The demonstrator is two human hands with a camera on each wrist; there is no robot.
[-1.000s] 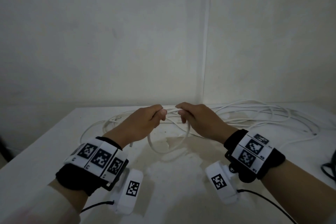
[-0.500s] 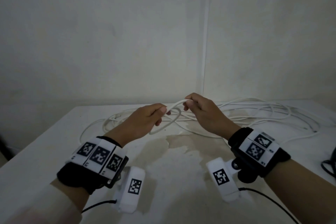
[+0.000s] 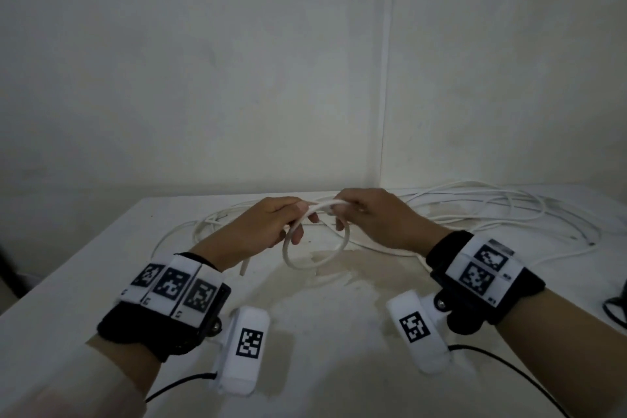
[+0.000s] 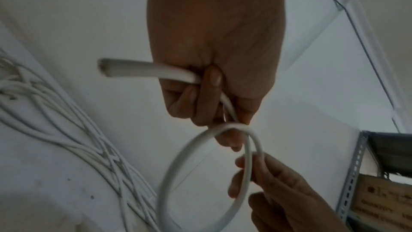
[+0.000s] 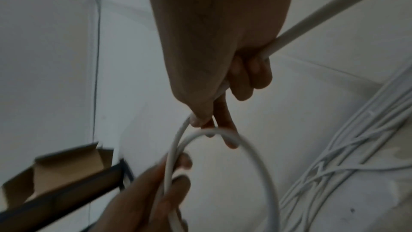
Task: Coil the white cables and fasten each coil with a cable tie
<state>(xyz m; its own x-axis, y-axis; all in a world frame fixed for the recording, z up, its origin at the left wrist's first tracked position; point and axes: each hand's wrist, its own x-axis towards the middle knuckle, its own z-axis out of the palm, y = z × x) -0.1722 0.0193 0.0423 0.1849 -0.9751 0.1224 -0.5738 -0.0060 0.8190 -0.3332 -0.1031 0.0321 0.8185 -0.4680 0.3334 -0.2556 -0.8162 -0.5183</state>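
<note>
A small loop of white cable (image 3: 314, 263) hangs between my two hands above the white table (image 3: 84, 282). My left hand (image 3: 271, 224) grips the cable near its cut end (image 4: 104, 67), which sticks out below the fist. My right hand (image 3: 369, 217) pinches the top of the loop (image 5: 178, 140) and holds the strand that runs off to the right. In the left wrist view the loop (image 4: 178, 174) curves from my left fingers (image 4: 205, 101) to the right fingertips. The loose pile of white cable (image 3: 492, 210) lies along the back of the table. No cable tie is in view.
The table stands in a wall corner (image 3: 386, 146). A black cord (image 3: 615, 309) lies at the table's right edge. A cardboard box (image 5: 55, 168) and a metal shelf upright (image 4: 352, 174) stand beside the table. A stained patch (image 3: 339, 282) marks the table under the loop.
The hands came back together after the right hand lifted a strand toward the left one. A closed round loop now hangs below them, and the cable's cut end hangs under the left hand.
</note>
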